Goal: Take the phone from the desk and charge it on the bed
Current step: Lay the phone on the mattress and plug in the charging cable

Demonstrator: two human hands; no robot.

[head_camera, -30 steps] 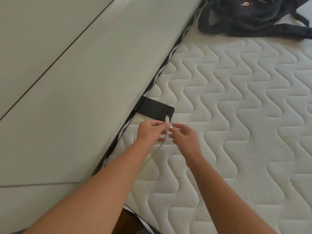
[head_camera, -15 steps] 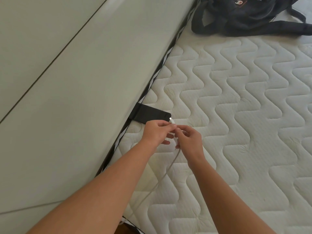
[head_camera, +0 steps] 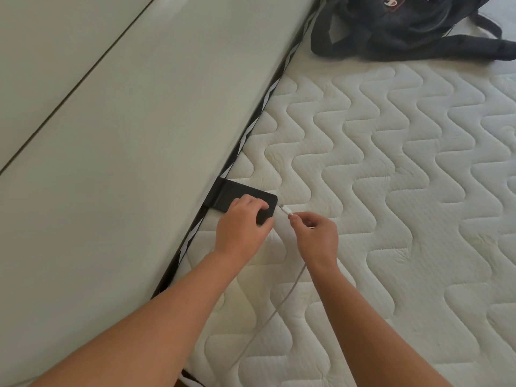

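A black phone (head_camera: 233,194) lies flat on the white quilted mattress (head_camera: 391,191), its far end against the pale wall panel. My left hand (head_camera: 242,226) rests on the phone's near end, fingers on top and thumb along its edge. My right hand (head_camera: 315,237) pinches the white charging cable (head_camera: 282,303) just behind its plug (head_camera: 286,210). The plug tip points at the phone's near right corner, a small gap away. The cable runs back between my forearms toward the bed's lower edge.
A dark backpack (head_camera: 405,23) with loose straps lies at the top of the mattress. A pale wall panel (head_camera: 125,135) runs along the left, with a black-and-white mattress border (head_camera: 259,113) at its foot.
My left hand let go of the cable and moved left onto the phone. My right hand now holds the plug alone, close to the phone's corner.
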